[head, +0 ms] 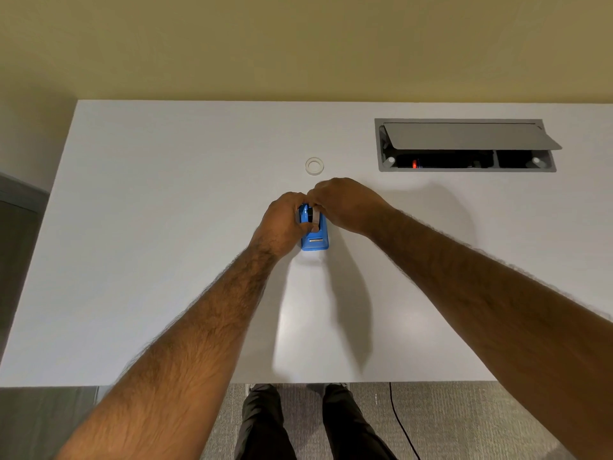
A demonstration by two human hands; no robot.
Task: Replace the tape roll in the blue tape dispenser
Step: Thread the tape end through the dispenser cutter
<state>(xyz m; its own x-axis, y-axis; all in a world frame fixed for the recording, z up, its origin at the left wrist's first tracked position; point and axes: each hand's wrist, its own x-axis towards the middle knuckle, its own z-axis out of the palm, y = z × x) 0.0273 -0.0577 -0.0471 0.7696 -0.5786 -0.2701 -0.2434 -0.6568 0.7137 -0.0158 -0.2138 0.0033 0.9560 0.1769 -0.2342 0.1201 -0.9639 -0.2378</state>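
- On the white table (166,227), in the middle, sat one blue tape dispenser (315,242). Its long side ran from near to far, with the cutter end toward the person.
- The left hand (282,224) gripped its left side, fingers curled.
- The right hand (345,204) curled its fingers over the far end.
- One tape ring (314,166) lay flat just past the two hands.

We can read no words, numbers or brand names anywhere. The blue tape dispenser (315,242), at the middle of the table, carries a small silvery strip (315,240) at its near end, too small to read. A tiny dark mark (539,127) on the grey lid (471,137) by the table's far right edge is also illegible.
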